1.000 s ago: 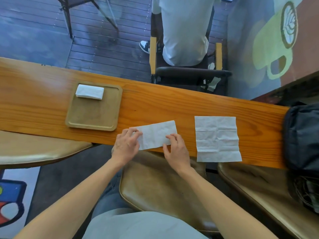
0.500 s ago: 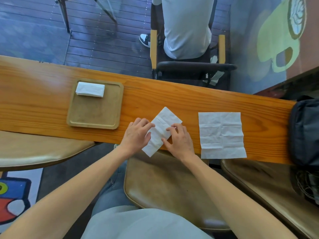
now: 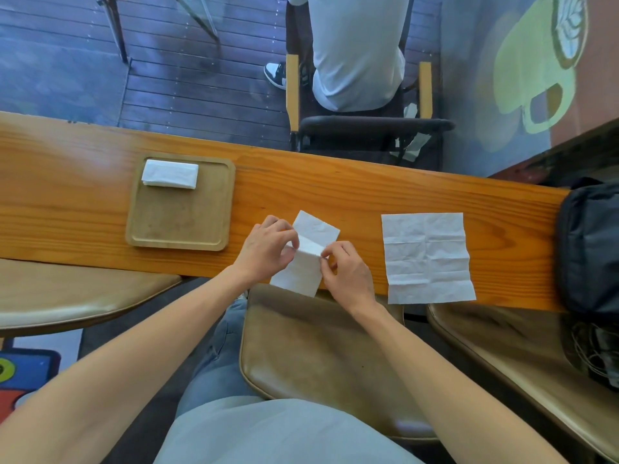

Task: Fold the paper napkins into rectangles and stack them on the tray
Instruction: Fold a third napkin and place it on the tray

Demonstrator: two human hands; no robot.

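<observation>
A half-folded white napkin (image 3: pixel 310 252) lies lengthwise across the near edge of the wooden counter, its near end hanging over the edge. My left hand (image 3: pixel 266 251) pinches its left side at the middle and my right hand (image 3: pixel 345 269) pinches its right side, where a crease is rising. An unfolded square napkin (image 3: pixel 427 257) lies flat to the right. A wooden tray (image 3: pixel 181 236) sits to the left, with one folded rectangular napkin (image 3: pixel 170 174) at its far left corner.
A black bag (image 3: pixel 589 249) rests on the counter's right end. Tan padded stools (image 3: pixel 321 356) stand below the near edge. Beyond the counter a person sits in a chair (image 3: pixel 361 125) with their back to me.
The half-folded napkin has been turned from crosswise to lengthwise. Both hands shifted from pressing it flat to pinching its sides at the middle.
</observation>
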